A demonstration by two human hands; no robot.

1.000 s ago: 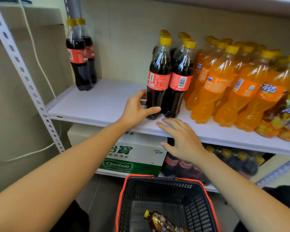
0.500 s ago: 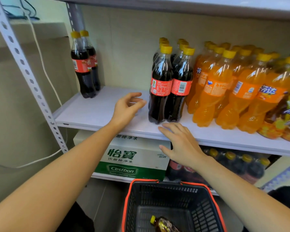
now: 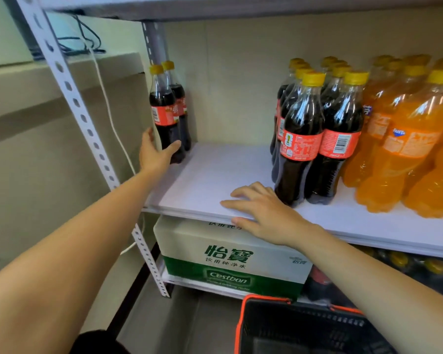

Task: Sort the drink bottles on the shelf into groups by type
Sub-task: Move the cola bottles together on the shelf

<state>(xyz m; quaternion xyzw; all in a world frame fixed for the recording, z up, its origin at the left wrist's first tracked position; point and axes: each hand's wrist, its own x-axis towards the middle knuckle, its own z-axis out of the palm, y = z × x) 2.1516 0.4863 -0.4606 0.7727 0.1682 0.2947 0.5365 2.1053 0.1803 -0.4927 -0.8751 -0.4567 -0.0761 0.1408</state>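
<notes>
Fetching the stray cola pair

Our left hand (image 3: 156,155) is spread wide around the near cola bottle (image 3: 166,118); we should grip low, then slide it to the cola group (image 3: 315,139) while our flat, empty right hand (image 3: 264,213) braces the shelf (image 3: 215,180).

Orange soda bottles (image 3: 404,139) (rightmost ones) cut off by edge.

A shop or stockroom is indicated. Slotted metal racking (image 3: 74,103) carries a white shelf (image 3: 215,175) stocked with rows of identical cola bottles (image 3: 315,139) and orange soda bottles (image 3: 407,139). A sealed water carton (image 3: 228,259) is stored beneath, and a shopping basket (image 3: 304,328) is seen below.
</notes>
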